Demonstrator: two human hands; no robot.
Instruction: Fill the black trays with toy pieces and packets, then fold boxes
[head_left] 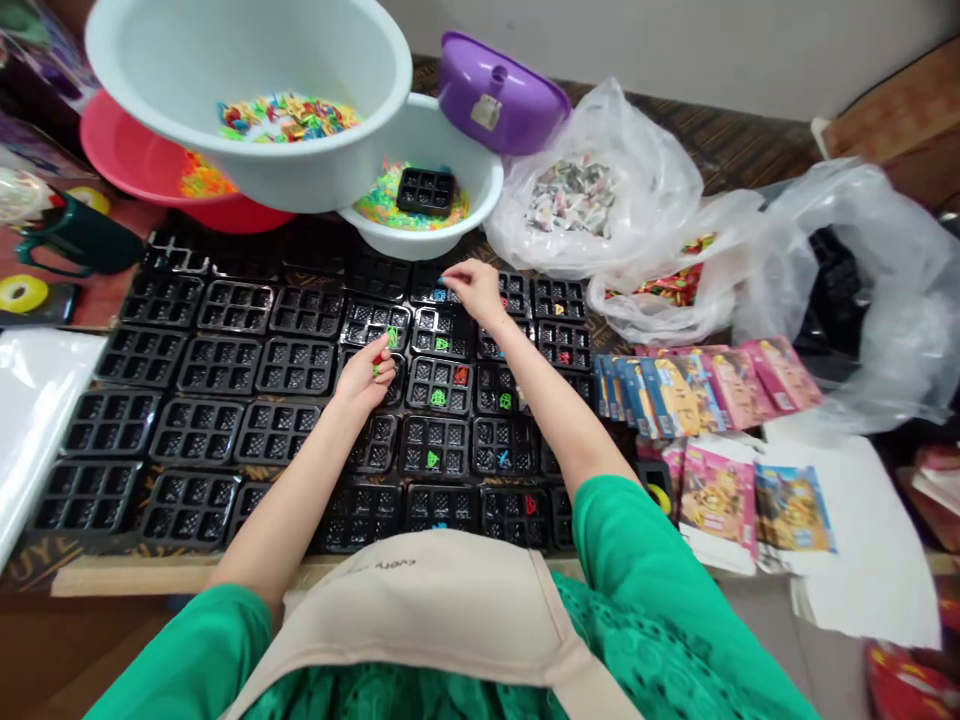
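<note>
- The bench (187, 578) is covered by a big grid of black plastic compartment trays (217, 365), which fills the left and the middle of the frame; most compartments on the left side have nothing in them.
- Three basins stand in the upper left: a large white plastic basin (247, 60) with mixed colourful pieces, a red basin (135, 165) under it, and a smaller white bowl (442, 215) with green-yellow pieces and one black tray inside.
- Clear plastic bags (592, 190) with more pieces lie in the upper right, and a row of printed paper cards (697, 385) lies on the right.
- The left hand (366, 378), in the centre, is loosely closed on a few small plastic pieces (377, 366), red and green, just above one tray.
- The right hand (474, 288), a little higher in the frame, pinches a small blue piece (440, 294) with the fingertips over a tray in the back row.
- I think the risk is this: the pieces are very small and the compartments sit close together, so a piece may fall in the wrong compartment, or slip from the loose left hand.
- Also a forearm passes low over filled trays and could push them.
</note>
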